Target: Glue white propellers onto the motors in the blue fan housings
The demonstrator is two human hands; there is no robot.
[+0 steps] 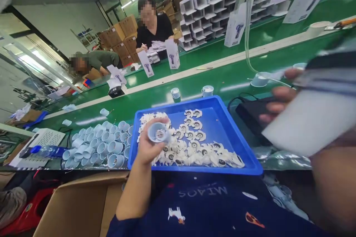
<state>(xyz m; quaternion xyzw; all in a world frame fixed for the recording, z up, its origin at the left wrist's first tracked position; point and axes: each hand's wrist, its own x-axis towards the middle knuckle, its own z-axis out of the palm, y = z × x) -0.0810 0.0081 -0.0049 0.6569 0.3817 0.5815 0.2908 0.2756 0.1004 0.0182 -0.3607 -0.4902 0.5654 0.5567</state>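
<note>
My left hand (147, 144) is closed around a light blue cylindrical housing (159, 133), held above the tray with its round mouth towards me and thin wires inside. On the right, my right hand (278, 100) is blurred, its fingers curled. Close to it is a large white object (303, 118) with a dark upper part; its kind is smeared by motion. Small white fan wheels (191, 148) with dark hubs lie in the blue tray (194, 172) beneath my left hand. Many more blue housings (102, 144) are heaped left of the tray.
Two blue housings (207, 90) stand behind the tray on the green belt (155, 92). A clear tube (247, 37) hangs at right above another housing (259, 79). A bottle (48, 151) lies at left; an open carton (78, 207) is below. Two people work opposite among white boxes (172, 55).
</note>
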